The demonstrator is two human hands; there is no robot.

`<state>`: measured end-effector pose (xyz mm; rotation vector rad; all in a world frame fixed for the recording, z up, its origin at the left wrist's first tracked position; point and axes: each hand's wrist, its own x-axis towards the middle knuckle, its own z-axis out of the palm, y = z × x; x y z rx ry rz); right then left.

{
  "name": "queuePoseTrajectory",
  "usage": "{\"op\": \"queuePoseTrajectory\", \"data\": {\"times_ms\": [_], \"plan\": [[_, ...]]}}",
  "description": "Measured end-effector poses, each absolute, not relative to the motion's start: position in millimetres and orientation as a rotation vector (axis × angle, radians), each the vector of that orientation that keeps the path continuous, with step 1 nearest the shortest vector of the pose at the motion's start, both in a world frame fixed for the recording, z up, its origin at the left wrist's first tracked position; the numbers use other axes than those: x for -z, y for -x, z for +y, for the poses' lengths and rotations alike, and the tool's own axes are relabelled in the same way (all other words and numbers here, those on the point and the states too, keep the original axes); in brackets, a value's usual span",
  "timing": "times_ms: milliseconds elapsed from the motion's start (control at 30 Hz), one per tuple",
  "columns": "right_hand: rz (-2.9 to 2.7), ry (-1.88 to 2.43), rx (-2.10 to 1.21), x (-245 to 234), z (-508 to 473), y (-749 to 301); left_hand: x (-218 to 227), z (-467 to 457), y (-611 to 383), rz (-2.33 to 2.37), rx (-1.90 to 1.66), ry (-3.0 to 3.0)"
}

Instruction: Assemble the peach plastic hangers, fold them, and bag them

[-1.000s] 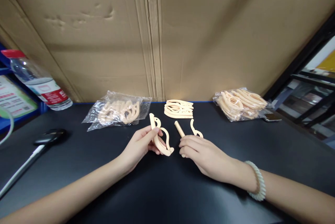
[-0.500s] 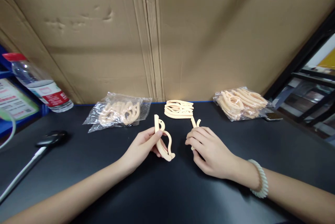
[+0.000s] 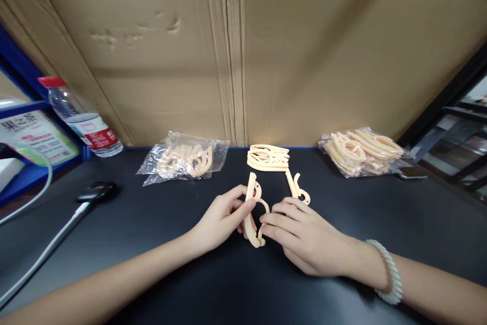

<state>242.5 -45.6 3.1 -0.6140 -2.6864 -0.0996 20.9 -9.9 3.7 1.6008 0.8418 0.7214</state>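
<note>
My left hand is closed around a beige plastic folding hanger, held tilted just above the black table with its thumb across the upper part. At that hanger's right side, my right hand has its fingers curled against the thin curved arm; the thumb is hidden. Just beyond the right hand's knuckles lies another beige folding hanger, its hook to the right and its near end covered by the hand. Farther back sits a stack of folded hangers.
Clear plastic bags of beige hangers lie at back left and back right. A phone pokes out by the right bag. At left are a water bottle and a black device with a white cable. Cardboard walls the back.
My right hand has left the hanger lying on the table and moved left to the one in my left hand. The camera view has shifted slightly left.
</note>
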Motion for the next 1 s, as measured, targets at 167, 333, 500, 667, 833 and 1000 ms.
{"op": "queuePoseTrajectory", "data": {"times_ms": [167, 333, 500, 667, 833, 1000], "plan": [[-2.649, 0.7, -0.153, -1.8, -45.9, -244.8, -3.1, -8.9, -21.1, 0.884, -0.778, -1.592], [-2.353, 0.81, -0.495, -3.9, -47.6, -243.8, -4.9, -12.2, -20.8, 0.974, -0.835, -1.743], [-2.143, 0.822, -1.038, -8.6, -45.8, -245.2, -6.7, -17.6, -20.7, 1.016, -0.856, -1.975], [-1.908, 0.814, -1.191, -7.6, -41.5, -247.2, -5.2, -19.9, -21.0, 1.09, -0.888, -2.045], [-1.8, 0.811, -1.176, -4.5, -38.0, -248.2, -6.5, -20.5, -18.9, 1.172, -0.879, -2.087], [-1.595, 0.775, -1.256, -2.1, -36.6, -245.4, -8.4, -20.0, -18.6, 1.19, -0.941, -2.077]]}}
